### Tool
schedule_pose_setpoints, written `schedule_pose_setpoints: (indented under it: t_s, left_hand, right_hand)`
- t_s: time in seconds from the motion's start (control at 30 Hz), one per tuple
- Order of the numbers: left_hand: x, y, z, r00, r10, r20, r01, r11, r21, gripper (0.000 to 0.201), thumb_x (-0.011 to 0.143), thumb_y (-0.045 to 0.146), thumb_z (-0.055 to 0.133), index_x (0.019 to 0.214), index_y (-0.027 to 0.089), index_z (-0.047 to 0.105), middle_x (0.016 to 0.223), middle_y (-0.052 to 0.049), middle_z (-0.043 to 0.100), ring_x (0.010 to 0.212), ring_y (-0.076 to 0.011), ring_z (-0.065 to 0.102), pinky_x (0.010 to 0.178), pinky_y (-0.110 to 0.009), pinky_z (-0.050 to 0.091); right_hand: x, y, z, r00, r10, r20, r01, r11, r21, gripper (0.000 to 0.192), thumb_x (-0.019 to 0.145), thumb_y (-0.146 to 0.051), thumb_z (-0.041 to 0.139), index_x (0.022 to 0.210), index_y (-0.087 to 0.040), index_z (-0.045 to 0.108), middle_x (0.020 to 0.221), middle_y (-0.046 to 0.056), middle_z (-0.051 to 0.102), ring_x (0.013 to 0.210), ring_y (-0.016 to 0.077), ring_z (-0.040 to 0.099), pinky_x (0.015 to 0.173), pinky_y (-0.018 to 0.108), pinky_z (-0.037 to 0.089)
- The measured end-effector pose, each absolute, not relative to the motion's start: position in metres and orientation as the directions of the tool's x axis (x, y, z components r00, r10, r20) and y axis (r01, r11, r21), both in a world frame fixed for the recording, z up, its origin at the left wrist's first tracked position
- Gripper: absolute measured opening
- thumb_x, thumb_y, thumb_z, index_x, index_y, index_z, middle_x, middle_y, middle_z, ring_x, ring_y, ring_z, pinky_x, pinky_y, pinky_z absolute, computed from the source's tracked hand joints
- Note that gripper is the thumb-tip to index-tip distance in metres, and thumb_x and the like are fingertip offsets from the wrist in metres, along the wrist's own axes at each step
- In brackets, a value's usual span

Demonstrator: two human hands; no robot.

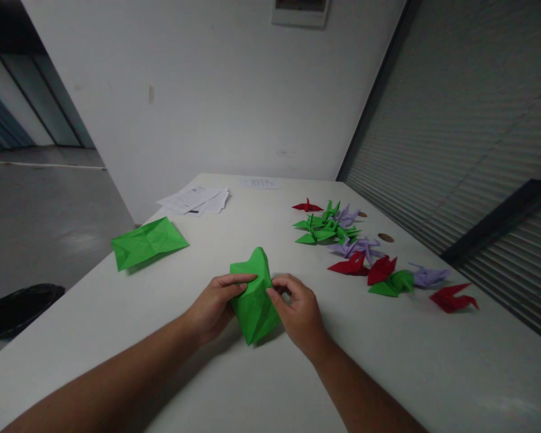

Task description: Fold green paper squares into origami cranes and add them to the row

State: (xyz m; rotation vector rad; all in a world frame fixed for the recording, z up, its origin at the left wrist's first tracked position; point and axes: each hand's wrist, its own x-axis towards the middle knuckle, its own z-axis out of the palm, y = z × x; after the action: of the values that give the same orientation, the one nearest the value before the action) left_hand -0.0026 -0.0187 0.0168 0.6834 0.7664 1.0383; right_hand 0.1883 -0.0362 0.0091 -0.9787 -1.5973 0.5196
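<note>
While the folded green paper (255, 297) points its long axis away from me, my left hand (214, 307) and right hand (300, 313) pinch its sides, each grip holding paper above the surface (410, 361).

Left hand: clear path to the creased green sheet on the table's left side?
Probably yes. The creased green sheet lies alone on bare table, nothing between it and the left hand. But both hands hold the green folded paper, so the left must release first.
</note>
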Motion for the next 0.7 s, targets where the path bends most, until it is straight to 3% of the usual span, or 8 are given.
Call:
schedule_pose_setpoints:
  t_s: [0.2,0.47,0.6,0.7]
  left_hand:
    - [-0.004,-0.018,0.014,0.337,0.92,-0.201,-0.426,0.34,0.839,0.033,0.069,0.023,0.087,0.1,0.013,0.083,0.097,-0.011,0.078,0.083,-0.019,0.067,0.076,-0.029,0.053]
    - [-0.01,-0.015,0.018,0.289,0.946,-0.144,-0.552,0.287,0.783,0.044,0.068,0.021,0.09,0.11,0.02,0.077,0.097,-0.008,0.077,0.082,-0.02,0.07,0.076,-0.031,0.055]
    - [-0.014,-0.012,0.019,0.296,0.942,-0.159,-0.573,0.308,0.759,0.048,0.064,0.016,0.092,0.11,0.021,0.076,0.099,-0.008,0.078,0.082,-0.0211,0.073,0.08,-0.033,0.057]
    - [-0.017,-0.01,0.017,0.32,0.935,-0.154,-0.594,0.325,0.736,0.048,0.064,0.015,0.092,0.109,0.02,0.076,0.097,-0.007,0.079,0.079,-0.0206,0.074,0.079,-0.033,0.059]
  right_hand:
    - [0.191,-0.035,0.009,0.001,0.812,0.583,0.346,0.547,-0.762,0.004,0.091,-0.02,0.065,0.088,-0.022,0.067,0.08,0.002,0.066,0.073,0.0181,0.063,0.069,0.03,0.051]
    - [0.192,-0.036,0.013,-0.023,0.838,0.545,0.275,0.529,-0.803,0.008,0.092,-0.028,0.066,0.089,-0.021,0.069,0.083,0.002,0.067,0.075,0.0181,0.062,0.07,0.03,0.05]
    - [0.193,-0.033,0.009,-0.011,0.918,0.395,0.119,0.394,-0.912,0.024,0.098,-0.04,0.057,0.092,-0.021,0.07,0.087,0.004,0.069,0.084,0.0207,0.064,0.074,0.031,0.051]
    - [0.193,-0.029,0.004,0.052,0.968,0.246,0.003,0.246,-0.969,0.019,0.094,-0.04,0.062,0.098,-0.023,0.068,0.098,0.005,0.071,0.097,0.023,0.065,0.085,0.035,0.052]
